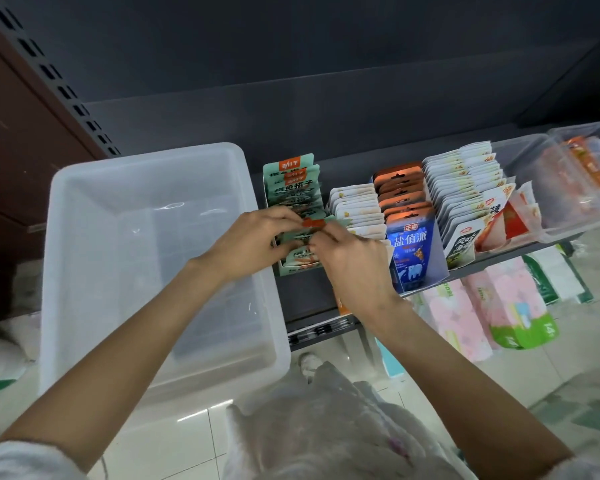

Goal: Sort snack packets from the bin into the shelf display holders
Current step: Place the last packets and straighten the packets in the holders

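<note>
A translucent white bin (83, 188) stands on the shelf at the left and looks empty. Right of it a green display holder (293, 270) carries a row of pale green snack packets (291, 181). My left hand (250, 242) and my right hand (352, 268) meet over the front of that row. Both pinch a green packet with an orange top (313, 224), held at the holder's front. Further right stand holders with white packets (357, 206), blue-and-orange packets (407, 237) and more white packets (464, 181).
Clear plastic trays (548, 188) with red-and-orange packets sit at the shelf's far right. Below the dark shelf edge (312, 299), pink and green tissue packs (499, 306) fill the lower level. A brown panel and perforated upright border the left. Tiled floor lies beneath.
</note>
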Action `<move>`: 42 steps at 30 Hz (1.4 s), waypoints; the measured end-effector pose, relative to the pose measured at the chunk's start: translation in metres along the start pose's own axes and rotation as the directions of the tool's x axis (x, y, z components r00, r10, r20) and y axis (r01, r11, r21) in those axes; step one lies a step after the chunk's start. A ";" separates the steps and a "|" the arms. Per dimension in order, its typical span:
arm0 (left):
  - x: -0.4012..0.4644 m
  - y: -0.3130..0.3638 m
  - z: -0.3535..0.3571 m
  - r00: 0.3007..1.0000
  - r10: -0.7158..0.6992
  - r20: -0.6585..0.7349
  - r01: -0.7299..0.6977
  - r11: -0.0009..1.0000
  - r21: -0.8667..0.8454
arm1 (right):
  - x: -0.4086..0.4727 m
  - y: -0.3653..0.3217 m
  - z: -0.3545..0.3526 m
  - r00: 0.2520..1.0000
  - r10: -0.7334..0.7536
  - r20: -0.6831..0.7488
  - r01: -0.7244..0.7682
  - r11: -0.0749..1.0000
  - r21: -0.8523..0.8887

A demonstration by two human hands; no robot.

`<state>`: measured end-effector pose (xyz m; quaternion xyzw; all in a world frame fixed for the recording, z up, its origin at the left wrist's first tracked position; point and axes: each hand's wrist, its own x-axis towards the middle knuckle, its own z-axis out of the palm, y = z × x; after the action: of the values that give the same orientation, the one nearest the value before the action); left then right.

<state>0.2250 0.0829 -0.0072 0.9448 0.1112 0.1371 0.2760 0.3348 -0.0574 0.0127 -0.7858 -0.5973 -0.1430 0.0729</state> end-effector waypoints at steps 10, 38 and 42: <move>-0.016 0.001 -0.002 0.996 -0.092 -0.023 0.091 0.995 -0.030 | 0.003 0.002 -0.004 0.992 0.120 -0.044 -0.112 0.984 0.138; 0.012 0.020 -0.020 0.988 -0.093 0.121 0.031 0.899 0.437 | -0.022 0.020 0.008 0.993 -0.099 -0.070 0.105 0.991 0.085; 0.016 0.023 -0.014 0.991 -0.077 0.113 0.014 0.880 0.475 | -0.018 0.023 0.007 0.990 -0.134 -0.040 0.137 0.986 0.091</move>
<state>0.2388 0.0752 0.0200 0.9875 0.1455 0.0380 0.0467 0.3534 -0.0786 0.0018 -0.7364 -0.6542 -0.1329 0.1098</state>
